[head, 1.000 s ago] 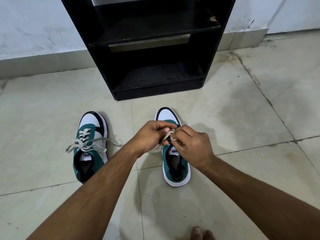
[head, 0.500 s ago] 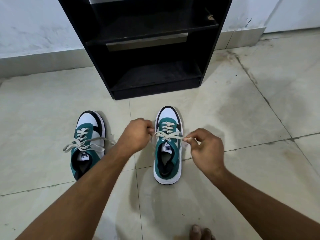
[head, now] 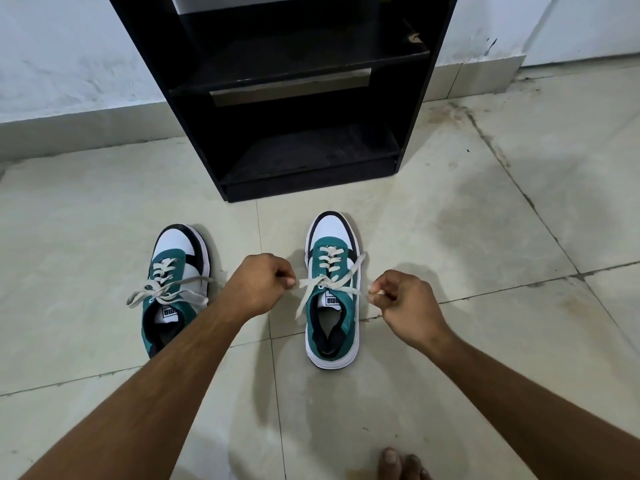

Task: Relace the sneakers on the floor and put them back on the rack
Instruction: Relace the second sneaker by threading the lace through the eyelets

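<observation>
Two green, white and black sneakers stand on the tiled floor, toes toward a black rack (head: 412, 109). The left sneaker (head: 175, 289) has its beige lace tied in a loose bow. Over the right sneaker (head: 330, 306), its beige lace (head: 327, 284) is crossed in a knot and stretched sideways. My left hand (head: 261, 284) pinches one loop or end just left of that shoe. On the shoe's other side, my right hand (head: 403, 301) pinches the other one. Both fists hover slightly above the floor.
The rack's shelves (head: 311, 150) hold nothing visible and stand against a white wall (head: 69, 57). Toes of a bare foot (head: 398, 464) show at the bottom edge. Beige floor tiles (head: 485, 237) stretch to the right and left.
My hands went from bunched together over the right sneaker's tongue to spread apart on either side, pulling the lace taut. The right sneaker has straightened.
</observation>
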